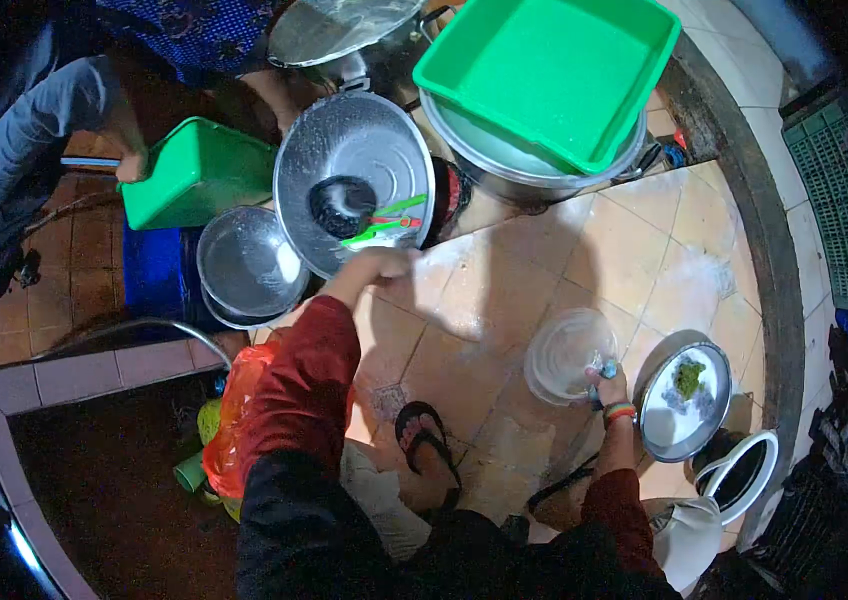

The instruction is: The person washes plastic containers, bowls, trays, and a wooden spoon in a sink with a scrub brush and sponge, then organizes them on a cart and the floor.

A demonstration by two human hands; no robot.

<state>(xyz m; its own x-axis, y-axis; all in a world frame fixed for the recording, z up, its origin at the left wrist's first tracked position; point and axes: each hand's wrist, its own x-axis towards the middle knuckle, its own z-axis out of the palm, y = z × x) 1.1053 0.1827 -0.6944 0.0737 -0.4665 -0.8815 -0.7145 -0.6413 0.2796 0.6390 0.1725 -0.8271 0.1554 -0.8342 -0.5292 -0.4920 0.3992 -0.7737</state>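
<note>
My right hand (608, 384) grips the edge of a round clear plastic container (572, 355) held over the tiles. To its right is a metal bowl (666, 412) of whitish suds, with a green and grey scrubbing pad (689, 379) in it. My left hand (382, 264) reaches to the near rim of a large metal basin (294, 165), its fingers blurred. In that basin lie a dark round bowl-like thing (329, 212) and bright green and red utensils (394, 222).
Another person's hand (131, 166) holds a green tub (189, 180) at upper left. Smaller metal bowls (234, 260) sit below it. A green tray (544, 75) rests on a big pot (504, 165). A white-rimmed bucket (766, 462) stands lower right, an orange plastic bag (234, 420) lower left.
</note>
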